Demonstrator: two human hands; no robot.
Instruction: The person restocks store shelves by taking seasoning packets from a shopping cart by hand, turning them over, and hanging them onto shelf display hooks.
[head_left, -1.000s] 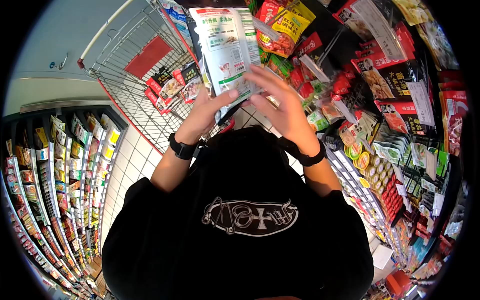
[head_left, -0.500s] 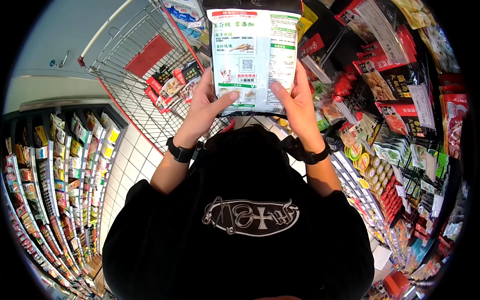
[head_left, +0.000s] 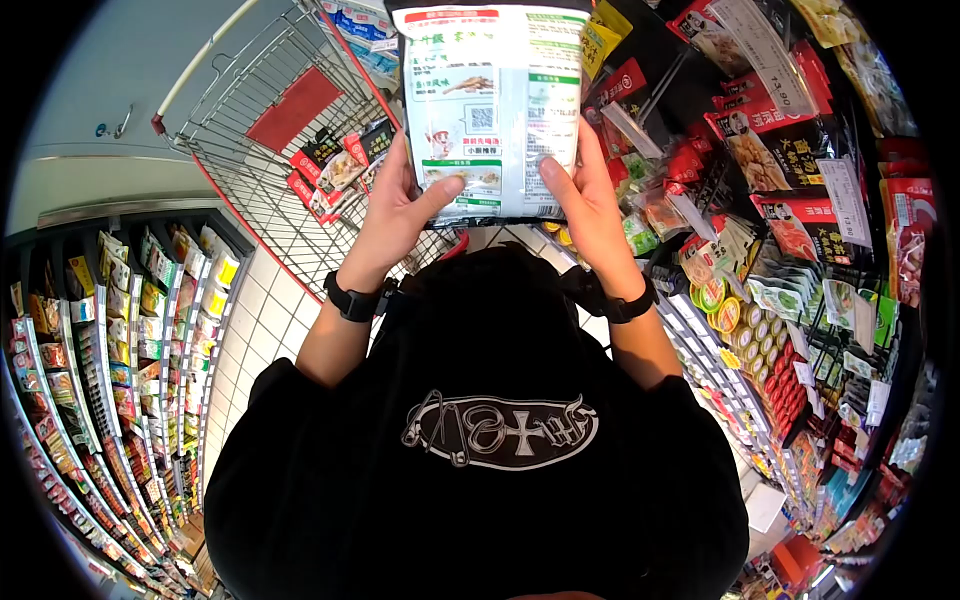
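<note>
White and glossy, one packet [head_left: 512,110], dark-edged; held in front of the torso, near the cart [head_left: 293,108]. Left hand [head_left: 394,215]: grasping its lower left side, thumb on the face. Right hand [head_left: 597,215]: grasping its lower right side likewise. Handling, as judged: light, pliable, slightly slippery; best supported from both lower sides.

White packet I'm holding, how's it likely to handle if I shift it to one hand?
Probably fairly firm: the white packet looks unfolded above your left hand and right hand. Its glossy film catches the light, so it may be slippery. Both hands grip near its lower end, so one alone might let it tip.
</note>
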